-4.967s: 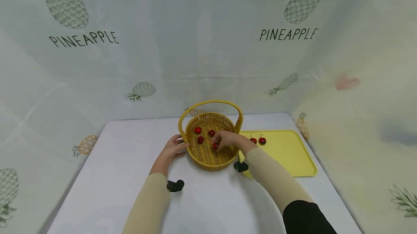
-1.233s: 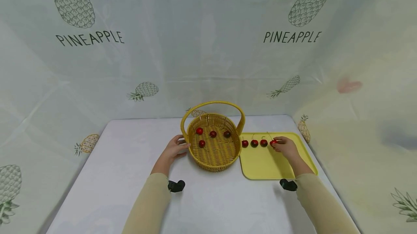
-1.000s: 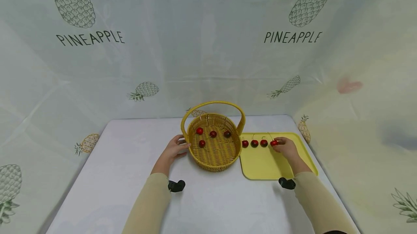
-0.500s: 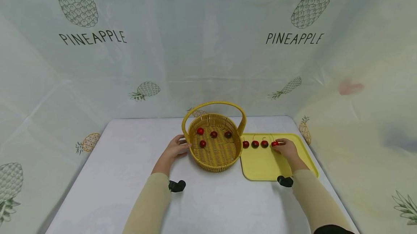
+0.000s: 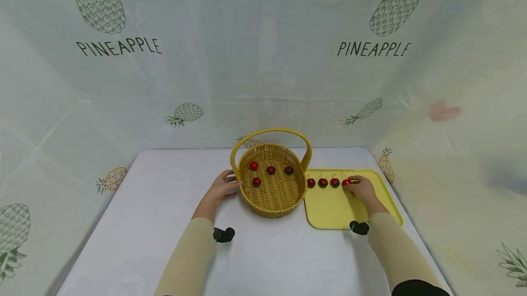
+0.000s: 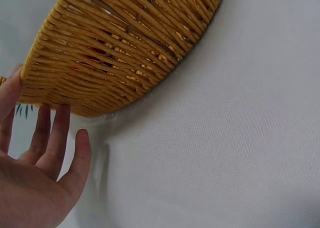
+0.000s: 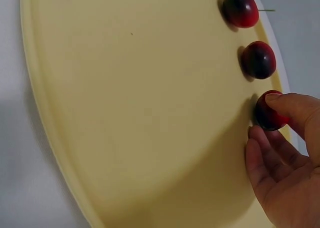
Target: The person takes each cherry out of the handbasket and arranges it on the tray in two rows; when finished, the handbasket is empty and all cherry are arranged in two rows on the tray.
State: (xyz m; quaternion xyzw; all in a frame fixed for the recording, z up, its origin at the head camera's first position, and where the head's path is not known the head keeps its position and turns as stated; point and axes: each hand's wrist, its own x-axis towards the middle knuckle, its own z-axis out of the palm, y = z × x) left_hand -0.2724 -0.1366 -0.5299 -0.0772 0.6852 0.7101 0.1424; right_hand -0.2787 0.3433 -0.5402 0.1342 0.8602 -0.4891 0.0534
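My left hand (image 5: 221, 188) holds the left rim of the yellow wicker basket (image 5: 273, 202); in the left wrist view its thumb is at the rim and other fingertips touch the outer wall. Several dark red cherries lie inside, among them one cherry (image 5: 270, 170) near the middle. My right hand (image 5: 362, 189) is over the yellow tray (image 5: 333, 213), with thumb and fingers pinching a cherry (image 7: 270, 111) at the right end of a row. Beside it on the tray stand three more cherries, the nearest cherry (image 7: 258, 60) a short gap away, stems towards the far edge.
The basket's tall arched handle (image 5: 271, 130) rises over it, and its right side meets the tray's left edge. A white cloth (image 5: 280, 255) covers the table. Behind hangs a curtain (image 5: 247, 67) printed with pineapples.
Five seconds ago my right hand pinched a cherry inside the basket; now it is at the tray's row. Over the last second it stays there almost still. My left hand keeps its place.
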